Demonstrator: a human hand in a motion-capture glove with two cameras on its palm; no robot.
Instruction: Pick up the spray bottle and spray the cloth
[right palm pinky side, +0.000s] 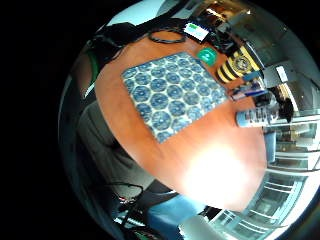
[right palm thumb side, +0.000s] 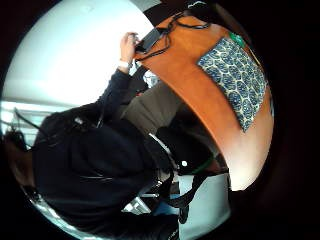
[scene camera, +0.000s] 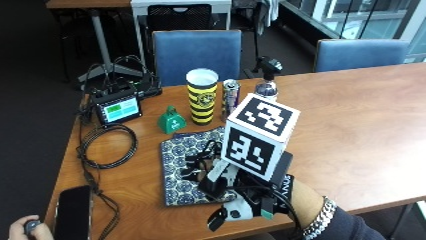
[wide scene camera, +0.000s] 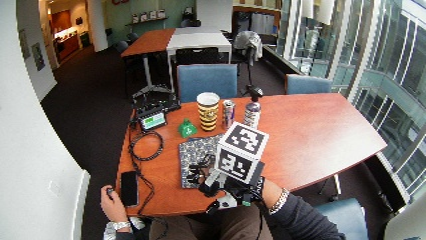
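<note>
1 gloved right hand (scene camera: 229, 192) over cloth (scene camera: 180, 165), grip unclear; spray bottle (scene camera: 266, 82) apart.

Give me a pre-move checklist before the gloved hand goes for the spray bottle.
1. Spray bottle upright at the table's far side: ok.
2. Cloth lying flat on the table: ok.
3. Right hand holding nothing, above the cloth's near edge: cannot tell, fingers hidden.
4. Path to the bottle: not ok, the can and the striped cup stand close beside it.
5. Nozzle direction relative to the cloth: cannot tell.
</note>
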